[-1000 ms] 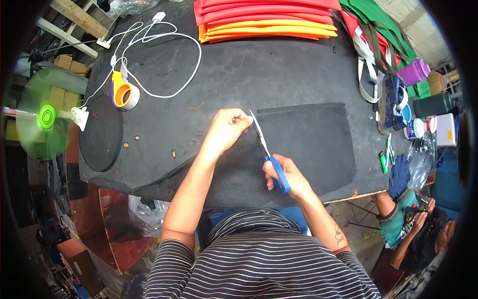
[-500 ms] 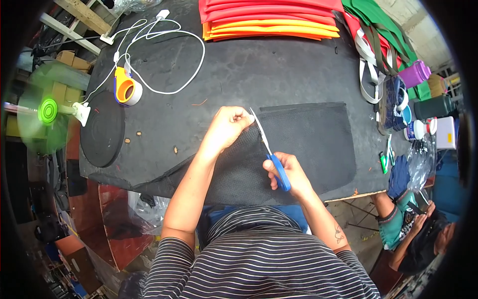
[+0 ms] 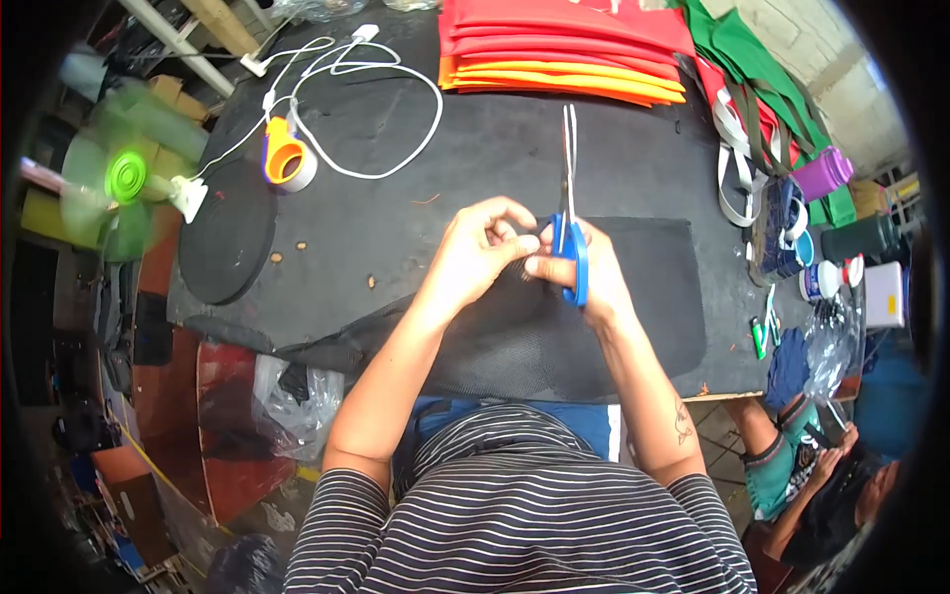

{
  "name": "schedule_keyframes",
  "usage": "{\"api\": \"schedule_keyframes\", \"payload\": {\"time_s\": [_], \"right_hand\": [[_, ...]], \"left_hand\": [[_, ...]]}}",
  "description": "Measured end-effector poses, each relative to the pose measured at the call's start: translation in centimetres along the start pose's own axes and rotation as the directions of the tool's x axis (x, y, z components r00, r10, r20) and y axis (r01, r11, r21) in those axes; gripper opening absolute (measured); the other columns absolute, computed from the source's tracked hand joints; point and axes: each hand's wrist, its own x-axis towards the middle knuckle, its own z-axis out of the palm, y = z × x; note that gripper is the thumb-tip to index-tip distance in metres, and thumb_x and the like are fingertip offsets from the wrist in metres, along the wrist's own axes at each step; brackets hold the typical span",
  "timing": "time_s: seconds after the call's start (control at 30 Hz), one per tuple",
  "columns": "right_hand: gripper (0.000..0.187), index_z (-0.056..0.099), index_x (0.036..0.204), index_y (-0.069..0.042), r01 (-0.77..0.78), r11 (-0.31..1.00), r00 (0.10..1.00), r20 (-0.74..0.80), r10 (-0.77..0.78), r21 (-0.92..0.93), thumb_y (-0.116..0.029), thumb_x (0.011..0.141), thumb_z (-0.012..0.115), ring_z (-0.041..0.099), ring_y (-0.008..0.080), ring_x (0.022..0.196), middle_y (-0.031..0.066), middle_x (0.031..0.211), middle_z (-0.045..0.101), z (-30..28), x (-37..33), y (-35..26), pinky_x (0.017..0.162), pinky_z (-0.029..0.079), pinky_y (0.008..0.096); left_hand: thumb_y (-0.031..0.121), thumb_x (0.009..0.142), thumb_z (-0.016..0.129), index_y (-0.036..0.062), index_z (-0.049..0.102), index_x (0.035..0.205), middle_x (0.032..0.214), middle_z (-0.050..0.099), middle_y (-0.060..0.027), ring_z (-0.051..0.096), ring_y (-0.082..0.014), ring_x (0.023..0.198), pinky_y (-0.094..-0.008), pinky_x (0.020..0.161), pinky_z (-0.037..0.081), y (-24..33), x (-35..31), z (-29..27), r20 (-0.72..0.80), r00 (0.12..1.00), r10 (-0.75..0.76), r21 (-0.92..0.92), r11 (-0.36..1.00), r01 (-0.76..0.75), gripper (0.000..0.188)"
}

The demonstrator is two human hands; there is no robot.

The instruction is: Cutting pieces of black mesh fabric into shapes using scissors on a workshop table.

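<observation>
Black mesh fabric (image 3: 495,342) lies along the near part of the table, with one corner raised between my hands. My left hand (image 3: 473,255) pinches this corner with thumb and curled fingers. Close to its right, my right hand (image 3: 602,272) grips a pair of scissors (image 3: 568,252) by the blue handles. Their narrow blades point away from me, clear of the mesh and almost together. The thumb of my right hand is beside the raised corner; whether it also holds the mesh I cannot tell. Another flat dark mesh piece (image 3: 658,297) lies under and right of my right hand.
Folded red and orange fabric (image 3: 569,59) is stacked at the far edge. A tape dispenser (image 3: 289,163), white cable (image 3: 438,109), round black disc (image 3: 228,233) and spinning green fan (image 3: 126,176) are leftward. Cups, straps and a green cutter (image 3: 758,339) lie rightward. Another person (image 3: 821,485) sits at lower right.
The scissors have come off the mesh edge and swung upright, blades pointing away. My hands have drawn together, the left one slightly right and nearer. The whole view has shifted a little.
</observation>
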Motion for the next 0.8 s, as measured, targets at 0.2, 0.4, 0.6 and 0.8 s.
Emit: {"api": "schedule_keyframes", "payload": {"time_s": [0.2,0.4,0.6,0.8], "right_hand": [[0.034,0.050,0.090,-0.003,0.087,0.989,0.996,-0.021,-0.085,0.124,-0.002,0.061,0.069,0.058,0.0190,0.066,0.0091,0.075,0.058,-0.6,1.0,-4.1,0.065,0.047,0.0299],[0.032,0.051,0.089,-0.003,0.256,0.948,0.963,0.033,-0.267,0.187,0.002,0.061,0.066,0.055,0.0160,0.066,0.0053,0.073,0.055,-2.4,-0.3,-11.4,0.062,0.044,0.0249],[0.043,0.046,0.108,0.001,0.481,0.876,0.876,-0.023,-0.482,-0.032,-0.013,0.070,0.060,0.051,0.0168,0.084,0.0078,0.095,0.053,-8.3,-6.0,-17.5,0.079,0.040,0.0279],[0.041,0.047,0.106,-0.001,0.666,0.732,0.723,-0.118,-0.680,-0.141,-0.004,0.068,0.061,0.053,0.0185,0.086,0.0078,0.096,0.053,-13.9,-12.6,-19.3,0.080,0.041,0.0311]], "left_hand": [[0.013,0.085,0.055,-0.0012,0.058,0.094,0.081,0.058,-0.0014,0.053,-0.0076,0.077,-0.0222,0.074,0.043,-0.4,-6.7,-6.4,-0.091,0.996,-0.011,0.061,0.998,0.017,0.017],[0.012,0.083,0.056,-0.0031,0.059,0.083,0.074,0.059,-0.0015,0.052,-0.0075,0.072,-0.0237,0.068,0.043,-0.3,-15.0,-11.8,-0.117,0.989,-0.086,0.359,0.925,0.123,0.015],[0.004,0.075,0.065,-0.0023,0.059,0.085,0.074,0.057,0.0011,0.052,-0.0061,0.072,-0.0212,0.068,0.043,6.6,-15.5,-7.6,-0.213,0.971,0.109,0.282,0.958,-0.046,0.013],[0.017,0.087,0.052,-0.0019,0.060,0.085,0.071,0.056,-0.0005,0.049,-0.0072,0.064,-0.0216,0.059,0.042,9.4,-12.1,-4.7,0.078,0.995,0.065,0.092,0.993,-0.072,0.021]]}}
